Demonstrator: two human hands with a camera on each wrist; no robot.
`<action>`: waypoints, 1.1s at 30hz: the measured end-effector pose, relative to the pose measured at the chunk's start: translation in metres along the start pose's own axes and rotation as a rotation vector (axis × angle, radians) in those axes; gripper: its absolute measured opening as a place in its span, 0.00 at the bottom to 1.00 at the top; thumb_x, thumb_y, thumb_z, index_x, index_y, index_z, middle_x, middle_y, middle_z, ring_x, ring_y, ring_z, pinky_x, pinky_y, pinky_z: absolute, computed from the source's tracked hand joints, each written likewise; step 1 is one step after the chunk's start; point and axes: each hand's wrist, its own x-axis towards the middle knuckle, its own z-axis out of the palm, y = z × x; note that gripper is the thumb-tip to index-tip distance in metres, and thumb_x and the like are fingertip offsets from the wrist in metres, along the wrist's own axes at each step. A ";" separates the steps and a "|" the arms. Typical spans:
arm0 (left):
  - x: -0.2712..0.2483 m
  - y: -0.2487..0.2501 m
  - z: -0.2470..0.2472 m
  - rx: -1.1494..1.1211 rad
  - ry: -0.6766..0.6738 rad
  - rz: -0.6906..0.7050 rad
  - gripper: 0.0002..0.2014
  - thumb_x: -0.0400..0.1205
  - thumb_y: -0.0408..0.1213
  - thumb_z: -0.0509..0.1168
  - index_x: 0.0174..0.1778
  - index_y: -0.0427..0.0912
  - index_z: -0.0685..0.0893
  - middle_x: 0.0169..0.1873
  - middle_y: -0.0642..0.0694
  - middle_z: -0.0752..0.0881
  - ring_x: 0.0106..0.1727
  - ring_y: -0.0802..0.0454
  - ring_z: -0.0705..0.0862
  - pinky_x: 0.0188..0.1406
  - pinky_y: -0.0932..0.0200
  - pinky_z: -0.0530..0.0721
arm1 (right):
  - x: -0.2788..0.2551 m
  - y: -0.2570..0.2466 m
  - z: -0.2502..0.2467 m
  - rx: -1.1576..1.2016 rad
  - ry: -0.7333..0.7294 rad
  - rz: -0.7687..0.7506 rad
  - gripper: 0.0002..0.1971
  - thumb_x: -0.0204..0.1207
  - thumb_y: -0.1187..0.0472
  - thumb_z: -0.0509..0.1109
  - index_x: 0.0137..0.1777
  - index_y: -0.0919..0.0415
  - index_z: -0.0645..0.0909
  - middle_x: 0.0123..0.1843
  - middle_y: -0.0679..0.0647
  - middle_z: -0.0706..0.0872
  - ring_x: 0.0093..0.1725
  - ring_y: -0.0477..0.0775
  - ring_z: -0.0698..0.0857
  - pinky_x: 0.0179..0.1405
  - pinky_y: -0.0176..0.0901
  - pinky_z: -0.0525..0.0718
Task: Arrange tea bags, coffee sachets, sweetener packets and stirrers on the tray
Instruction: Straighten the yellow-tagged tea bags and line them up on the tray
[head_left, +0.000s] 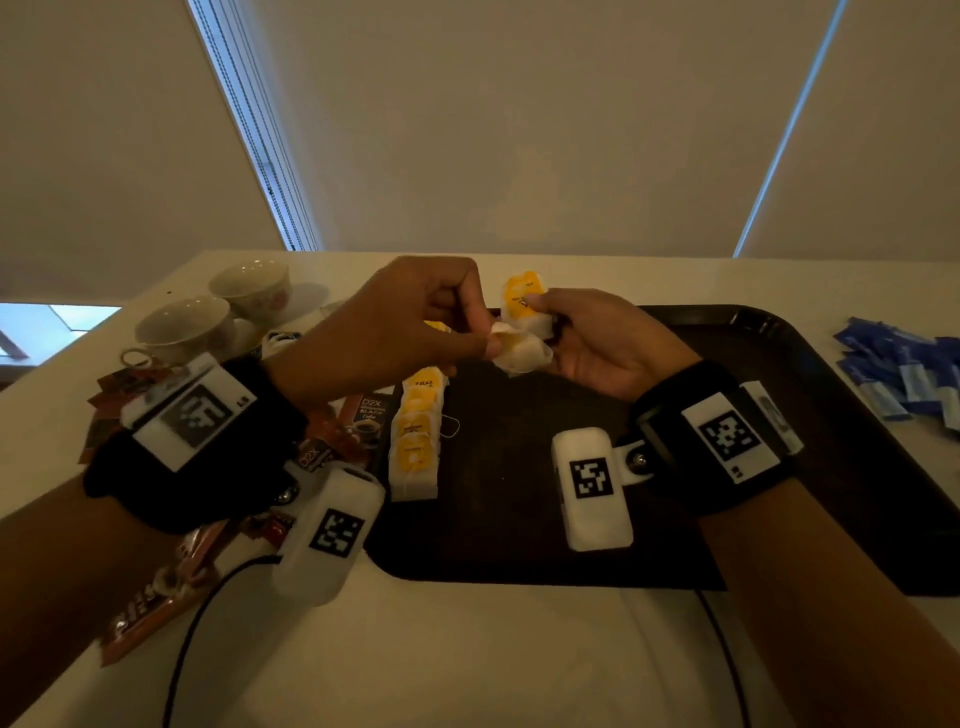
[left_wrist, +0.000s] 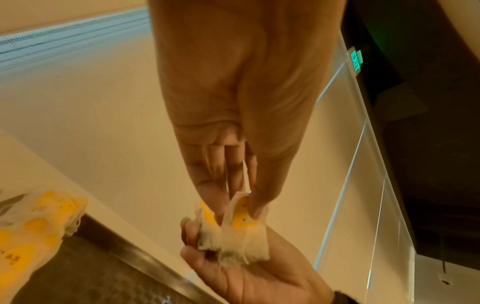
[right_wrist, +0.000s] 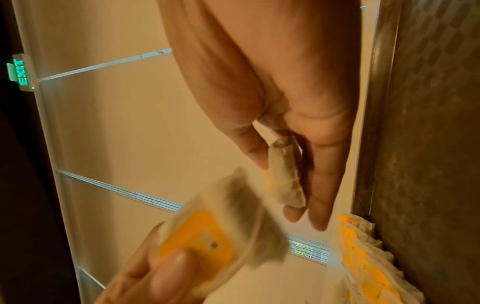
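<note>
Both hands are raised over the far left part of the dark tray (head_left: 727, 426). My left hand (head_left: 483, 338) pinches one white tea bag with a yellow tag (head_left: 519, 356) between thumb and fingers (left_wrist: 259, 185). Right beside it, my right hand (head_left: 540, 312) grips other tea bags (head_left: 524, 301), thumb on the yellow tag. In the right wrist view my right hand (right_wrist: 288, 185) holds a folded tea bag (right_wrist: 284, 170), apart from the left hand's tea bag (right_wrist: 207, 236). A row of tea bags (head_left: 415, 441) lies along the tray's left edge.
Brown coffee sachets (head_left: 363, 421) lie scattered on the white table left of the tray. Two cups (head_left: 182, 327) stand at the back left. Blue sweetener packets (head_left: 904, 374) are heaped to the right of the tray. No stirrers are in view.
</note>
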 end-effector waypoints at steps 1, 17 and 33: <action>-0.004 0.003 -0.005 -0.019 -0.002 -0.001 0.08 0.72 0.29 0.74 0.36 0.37 0.80 0.41 0.39 0.88 0.44 0.47 0.89 0.33 0.58 0.89 | 0.001 0.000 -0.001 0.006 0.005 -0.005 0.16 0.83 0.64 0.60 0.68 0.69 0.71 0.60 0.65 0.82 0.47 0.57 0.87 0.38 0.51 0.90; -0.048 -0.043 -0.017 0.092 -0.503 -0.354 0.07 0.71 0.39 0.76 0.39 0.48 0.83 0.34 0.48 0.89 0.34 0.53 0.86 0.37 0.61 0.85 | -0.001 -0.003 -0.004 0.026 0.002 -0.012 0.18 0.83 0.65 0.59 0.72 0.69 0.68 0.53 0.66 0.84 0.47 0.58 0.88 0.43 0.53 0.90; -0.055 -0.049 -0.005 0.616 -0.432 -0.062 0.15 0.73 0.47 0.73 0.49 0.63 0.75 0.42 0.64 0.74 0.45 0.66 0.76 0.41 0.73 0.77 | -0.002 -0.003 -0.004 0.021 0.001 -0.006 0.17 0.83 0.65 0.60 0.70 0.67 0.69 0.56 0.66 0.83 0.47 0.58 0.88 0.43 0.54 0.89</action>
